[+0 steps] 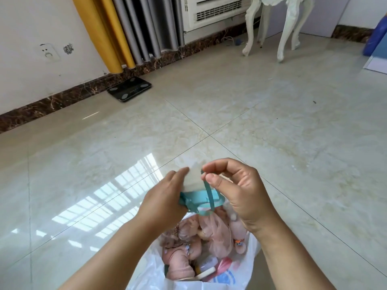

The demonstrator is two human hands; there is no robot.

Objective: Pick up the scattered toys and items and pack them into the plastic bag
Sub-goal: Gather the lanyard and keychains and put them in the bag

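While the left hand [165,197] grips the teal-lidded cup [199,197] and the right hand [236,185] pinches its strap [209,195], the person should lower it straight into the plastic bag [247,266] below both hands.

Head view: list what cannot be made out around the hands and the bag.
- Teal-lidded cup: its clear body is motion-blurred and partly covered by the left hand and right hand.
- Plastic bag: cut off by the bottom edge.
- Dolls in the bag: overlapping, count unclear.
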